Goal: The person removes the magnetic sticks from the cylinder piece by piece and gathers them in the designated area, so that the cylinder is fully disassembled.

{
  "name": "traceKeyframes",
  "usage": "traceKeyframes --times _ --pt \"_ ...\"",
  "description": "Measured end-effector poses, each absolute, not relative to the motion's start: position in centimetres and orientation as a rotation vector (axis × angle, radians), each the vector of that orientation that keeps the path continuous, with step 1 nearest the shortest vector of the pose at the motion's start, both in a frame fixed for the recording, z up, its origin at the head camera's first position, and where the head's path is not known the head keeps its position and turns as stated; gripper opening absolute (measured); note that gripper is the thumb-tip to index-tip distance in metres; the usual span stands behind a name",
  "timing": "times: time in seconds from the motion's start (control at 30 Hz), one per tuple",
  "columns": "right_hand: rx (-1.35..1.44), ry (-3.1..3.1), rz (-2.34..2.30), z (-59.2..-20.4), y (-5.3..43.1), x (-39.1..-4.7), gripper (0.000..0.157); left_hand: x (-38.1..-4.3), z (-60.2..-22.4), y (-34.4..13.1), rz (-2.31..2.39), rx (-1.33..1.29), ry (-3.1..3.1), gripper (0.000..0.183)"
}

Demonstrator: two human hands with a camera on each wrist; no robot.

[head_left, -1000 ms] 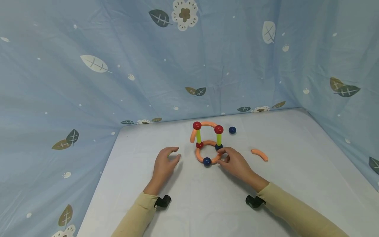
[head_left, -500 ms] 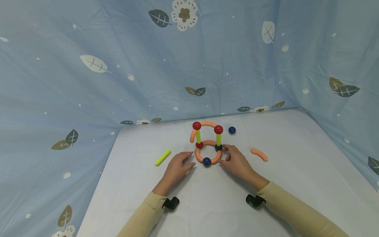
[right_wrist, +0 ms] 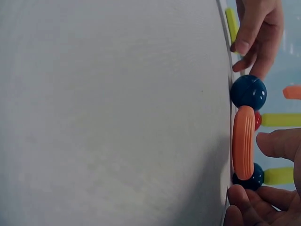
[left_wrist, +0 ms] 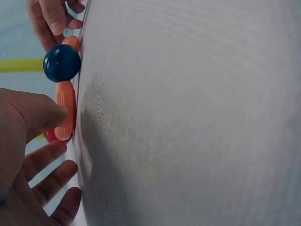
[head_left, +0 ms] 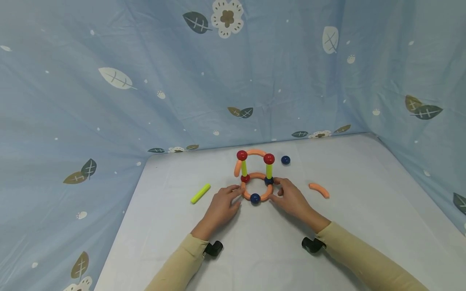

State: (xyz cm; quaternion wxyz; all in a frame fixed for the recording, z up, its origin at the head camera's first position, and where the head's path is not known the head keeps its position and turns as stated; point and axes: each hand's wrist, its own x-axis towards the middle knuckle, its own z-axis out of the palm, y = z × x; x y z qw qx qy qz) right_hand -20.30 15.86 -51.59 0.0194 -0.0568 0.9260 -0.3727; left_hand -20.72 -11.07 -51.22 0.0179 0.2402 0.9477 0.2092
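A magnetic stick-and-ball frame stands mid-table. Its base ring of curved orange sticks [head_left: 257, 175] joins a front blue ball [head_left: 255, 198], a back-right blue ball [head_left: 269, 181] and a red ball [head_left: 245, 178]. Two upright yellow-green sticks [head_left: 269, 171] carry red balls [head_left: 242, 155] bridged by an orange stick; another orange stick [head_left: 238, 168] hangs at the upper left. My left hand [head_left: 221, 205] has its fingertips at the ring's left side, thumb overlapping an orange stick [left_wrist: 66, 110] in the left wrist view. My right hand [head_left: 291, 200] lies at the ring's right side, fingers loosely bent beside the back-right ball.
A loose yellow-green stick [head_left: 200, 193] lies left of my left hand. To the right lies a curved orange stick [head_left: 319, 190], and a blue ball [head_left: 285, 160] sits behind the frame. Patterned blue cloth [head_left: 233, 81] hangs behind the white table [head_left: 364, 194].
My left hand has moved right to the ring, uncovering the loose yellow-green stick on the table. My right fingers shifted slightly off the front of the back-right blue ball.
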Motion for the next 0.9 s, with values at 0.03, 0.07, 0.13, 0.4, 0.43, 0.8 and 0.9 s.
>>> traceKeyframes --times 0.03,0.07,0.13,0.4,0.43,0.8,0.9 --pt "-0.18 2.873 -1.162 -51.6 15.9 -20.3 0.064 -20.7 -51.2 -11.1 0.653 0.754 2.944 0.048" --pt "-0.186 2.872 -1.167 -51.6 15.9 -20.4 0.064 -20.6 -51.1 -11.0 0.656 0.76 2.945 0.048" --pt "-0.2 2.867 -1.181 -51.5 16.0 -20.5 0.062 -20.4 -51.0 -11.0 0.664 0.768 2.942 0.049" --pt "-0.237 2.867 -1.22 -51.6 16.3 -21.2 0.052 -19.4 -51.1 -10.8 0.616 0.793 2.919 0.054" --pt "-0.242 2.868 -1.22 -51.6 16.3 -21.3 0.051 -19.3 -51.1 -10.8 0.605 0.803 2.921 0.054" --pt "-0.247 2.877 -1.212 -51.5 16.2 -21.8 0.046 -18.2 -51.1 -10.2 0.671 0.796 2.914 0.049" --pt "-0.228 2.88 -1.218 -51.5 16.1 -21.6 0.047 -18.4 -51.2 -10.4 0.793 0.709 2.916 0.038"
